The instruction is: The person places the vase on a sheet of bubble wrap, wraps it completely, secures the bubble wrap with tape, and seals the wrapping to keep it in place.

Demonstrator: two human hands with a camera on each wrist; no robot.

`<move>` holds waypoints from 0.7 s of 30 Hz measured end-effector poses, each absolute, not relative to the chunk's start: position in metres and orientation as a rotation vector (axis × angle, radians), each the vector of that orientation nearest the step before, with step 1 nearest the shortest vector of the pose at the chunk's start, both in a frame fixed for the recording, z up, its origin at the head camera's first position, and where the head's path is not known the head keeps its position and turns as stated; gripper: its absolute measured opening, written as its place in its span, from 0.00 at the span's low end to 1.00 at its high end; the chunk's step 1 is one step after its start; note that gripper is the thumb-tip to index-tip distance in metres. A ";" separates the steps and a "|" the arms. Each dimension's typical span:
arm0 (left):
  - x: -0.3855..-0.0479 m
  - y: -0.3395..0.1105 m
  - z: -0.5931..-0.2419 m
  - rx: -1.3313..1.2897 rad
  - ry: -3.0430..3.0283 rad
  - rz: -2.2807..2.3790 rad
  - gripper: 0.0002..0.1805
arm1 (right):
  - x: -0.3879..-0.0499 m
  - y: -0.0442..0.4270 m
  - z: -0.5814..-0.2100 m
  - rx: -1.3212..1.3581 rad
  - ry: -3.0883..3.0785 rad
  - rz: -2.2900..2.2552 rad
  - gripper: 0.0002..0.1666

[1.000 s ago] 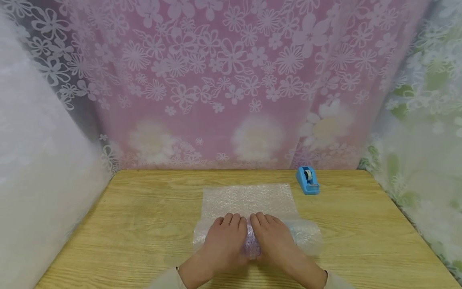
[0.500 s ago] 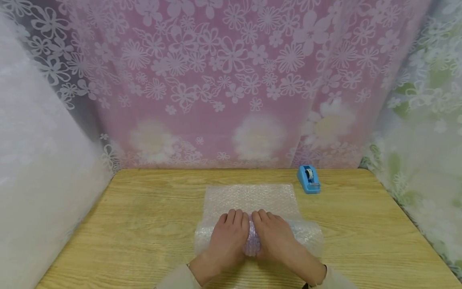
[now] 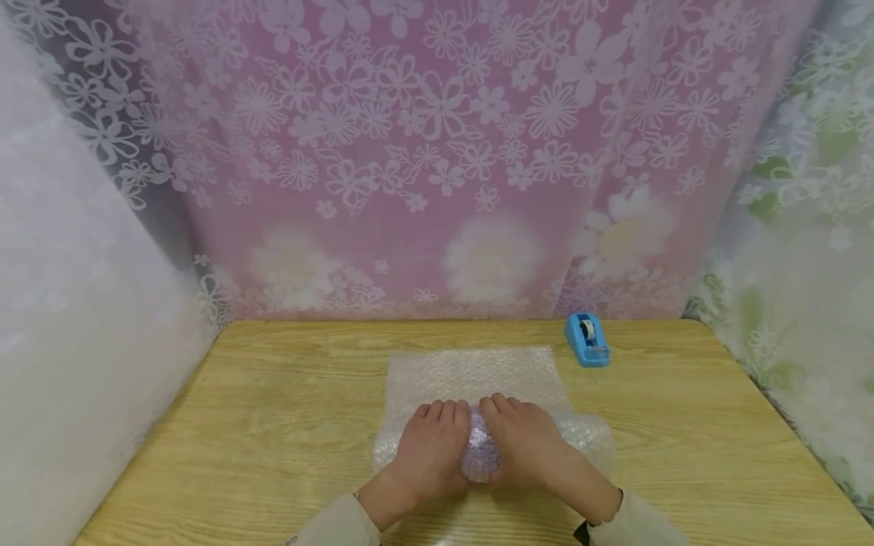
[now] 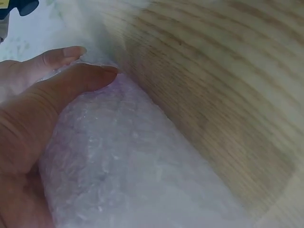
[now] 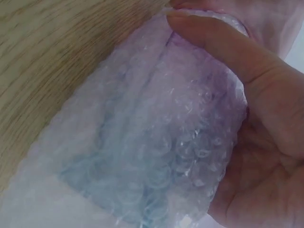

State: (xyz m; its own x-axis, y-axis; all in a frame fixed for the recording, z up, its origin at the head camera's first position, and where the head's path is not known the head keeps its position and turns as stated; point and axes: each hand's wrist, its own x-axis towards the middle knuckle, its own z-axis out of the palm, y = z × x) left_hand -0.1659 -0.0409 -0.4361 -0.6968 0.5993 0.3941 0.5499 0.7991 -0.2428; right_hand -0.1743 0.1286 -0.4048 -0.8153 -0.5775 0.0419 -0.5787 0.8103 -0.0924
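A roll of bubble wrap (image 3: pixel 481 447) lies crosswise near the table's front, purple showing through its middle; a flat sheet of the wrap (image 3: pixel 471 373) extends behind it. My left hand (image 3: pixel 432 453) grips the roll just left of the middle, fingers curled over its top. Close beside it, my right hand (image 3: pixel 524 444) grips the right part the same way. In the left wrist view the left thumb (image 4: pixel 85 80) lies along the wrap. The right wrist view shows the right thumb (image 5: pixel 218 42) on the wrap, with a blue-green patch (image 5: pixel 118 175) visible through the layers.
A blue tape dispenser (image 3: pixel 589 341) stands at the back right of the wooden table (image 3: pixel 287 394), just beyond the sheet's right corner. Pink floral curtain (image 3: pixel 410 152) hangs behind the table, with pale sheets at both sides.
Both hands stay on the roll and have shifted only slightly. The gap between them has widened a little, showing more of the purple middle.
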 end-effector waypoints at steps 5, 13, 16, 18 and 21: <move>-0.165 -0.038 -0.434 -0.856 -2.525 0.158 0.40 | -0.174 0.131 -0.404 0.968 -2.982 0.133 0.45; -0.160 -0.041 -0.436 -0.818 -2.560 0.168 0.41 | -0.171 0.126 -0.402 1.000 -2.967 0.045 0.47; -0.157 -0.042 -0.435 -0.827 -2.574 0.155 0.42 | -0.169 0.125 -0.401 1.019 -2.936 0.011 0.46; -0.156 -0.043 -0.434 -0.841 -2.578 0.143 0.40 | -0.167 0.124 -0.399 1.033 -2.926 0.005 0.46; -0.152 -0.044 -0.432 -0.869 -2.568 0.143 0.39 | -0.163 0.124 -0.396 1.062 -2.918 0.001 0.45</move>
State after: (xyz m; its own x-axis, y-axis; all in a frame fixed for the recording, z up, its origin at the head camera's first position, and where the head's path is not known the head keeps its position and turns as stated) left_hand -0.1523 -0.0440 -0.4322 -0.7148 0.6002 0.3591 0.5565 0.7990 -0.2278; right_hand -0.1625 0.1242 -0.3965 -0.7656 -0.6424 0.0342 -0.6424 0.7663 0.0118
